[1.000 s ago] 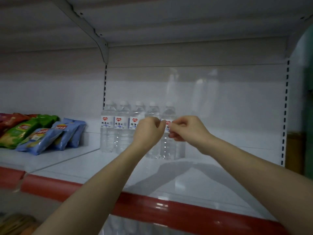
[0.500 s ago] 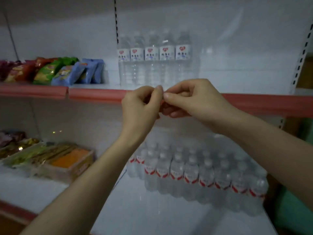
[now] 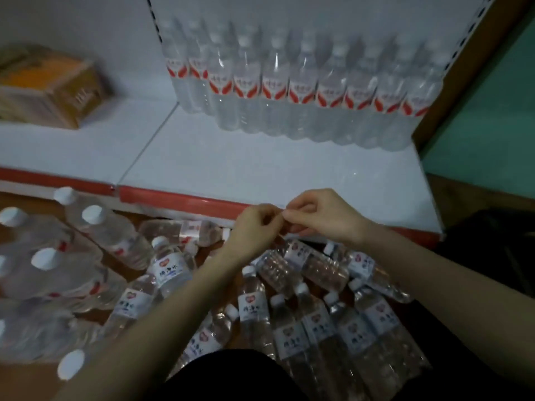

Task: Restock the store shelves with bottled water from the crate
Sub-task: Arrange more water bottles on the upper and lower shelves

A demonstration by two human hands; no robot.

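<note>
Shelf (image 3: 260, 169): white deck with a red front edge, spanning the upper half of the head view. A seam divides it into a left and a right section.

Standing bottles (image 3: 304, 91): a row of bottled water with red-and-white labels, upright, packed side by side against the back panel of the right section. The deck in front of the row is bare.

Large bottles (image 3: 58, 270): a group of bigger clear bottles with white caps, on the floor at the left, below the shelf edge.

Loose bottles (image 3: 318, 328): the task stock. Small bottled water with white labels lies on its side in a heap on the floor, directly below the hands, bottles touching and overlapping at mixed angles.

Cardboard box (image 3: 52, 91): brown and orange, blurred, resting on the left shelf section.

Left hand (image 3: 254, 230) and right hand (image 3: 321, 218): both are raised over the heap, level with the red shelf edge. The grip of each hand is drawn together, fingers curled, and the fingertips of the two hands meet. Whether anything lies between them cannot be determined. Neither hand touches a bottle.
</note>
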